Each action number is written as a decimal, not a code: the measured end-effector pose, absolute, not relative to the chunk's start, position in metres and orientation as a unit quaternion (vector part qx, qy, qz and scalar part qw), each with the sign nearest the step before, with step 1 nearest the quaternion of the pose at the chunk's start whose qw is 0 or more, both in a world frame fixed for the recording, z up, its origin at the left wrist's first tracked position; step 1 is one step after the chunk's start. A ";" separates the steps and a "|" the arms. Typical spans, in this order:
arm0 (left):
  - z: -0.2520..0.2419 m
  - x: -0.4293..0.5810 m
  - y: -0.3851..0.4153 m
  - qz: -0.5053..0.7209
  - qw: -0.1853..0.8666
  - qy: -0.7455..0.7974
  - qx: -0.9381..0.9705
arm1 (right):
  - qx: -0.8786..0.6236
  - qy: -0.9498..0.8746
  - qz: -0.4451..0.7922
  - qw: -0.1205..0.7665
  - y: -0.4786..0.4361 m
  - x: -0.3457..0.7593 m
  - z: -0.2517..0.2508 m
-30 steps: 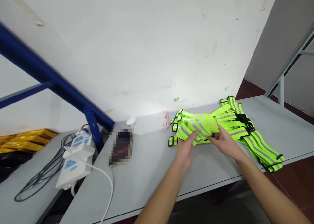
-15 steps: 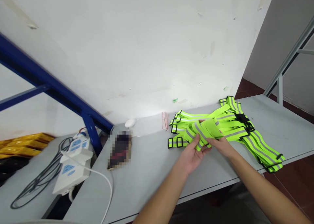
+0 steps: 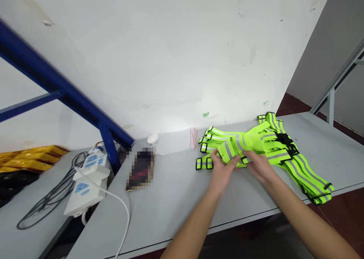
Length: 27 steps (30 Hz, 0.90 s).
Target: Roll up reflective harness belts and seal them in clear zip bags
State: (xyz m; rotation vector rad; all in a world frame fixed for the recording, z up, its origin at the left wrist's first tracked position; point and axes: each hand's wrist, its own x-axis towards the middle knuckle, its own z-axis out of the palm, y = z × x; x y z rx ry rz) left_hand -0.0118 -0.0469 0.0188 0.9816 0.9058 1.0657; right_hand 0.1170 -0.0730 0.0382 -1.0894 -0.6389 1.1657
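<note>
A bundle of neon-green reflective strap [image 3: 229,148] with grey stripes is held between my two hands, above the grey table. My left hand [image 3: 223,172] pinches its near left end, thumb on top. My right hand [image 3: 260,166] grips the right side, fingers closed on the band near a black buckle. Behind and beneath lies a pile of similar reflective straps [image 3: 308,172], with black slide buckles at the left ends and black clips [image 3: 284,139] on the right. The fingertips are partly hidden by the folded band.
On the grey table [image 3: 170,191] lie a clear plastic bag [image 3: 173,142], red thin ties [image 3: 193,138], a white round object [image 3: 153,138] and a blurred-out item [image 3: 140,170]. Left stand white power strips [image 3: 88,187] with cables, a blue frame [image 3: 109,149] and yellow packets [image 3: 36,156]. A white wall rises behind.
My hands have shifted their grip on the strap and moved slightly apart. The folded band has turned, showing a wide loop on top. The camera view has shifted slightly.
</note>
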 end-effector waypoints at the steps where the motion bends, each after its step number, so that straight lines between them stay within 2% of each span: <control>1: 0.018 -0.013 -0.046 0.511 0.571 0.428 0.479 | -0.474 -0.262 0.521 0.660 -0.073 0.116 0.038; 3: 0.017 -0.018 -0.042 0.532 0.374 0.452 0.611 | -0.450 -0.234 0.540 0.672 -0.072 0.115 0.036; 5: 0.015 -0.023 -0.038 0.452 0.205 0.434 0.752 | -0.426 -0.225 0.546 0.685 -0.069 0.114 0.032; 8: 0.013 -0.029 -0.033 0.287 0.082 0.391 0.871 | -0.419 -0.191 0.528 0.714 -0.065 0.115 0.024; 11: 0.013 -0.030 -0.029 0.225 0.055 0.356 0.905 | -0.413 -0.163 0.512 0.735 -0.063 0.116 0.018; 18: 0.012 -0.020 -0.038 0.383 0.055 0.292 0.875 | -0.405 -0.155 0.520 0.736 -0.062 0.107 0.016; 23: 0.005 -0.009 -0.047 0.326 0.001 0.251 0.911 | -0.419 -0.145 0.544 0.712 -0.063 0.115 0.014; 27: 0.010 -0.016 -0.047 0.300 0.111 0.205 0.925 | -0.416 -0.154 0.557 0.702 -0.064 0.122 0.016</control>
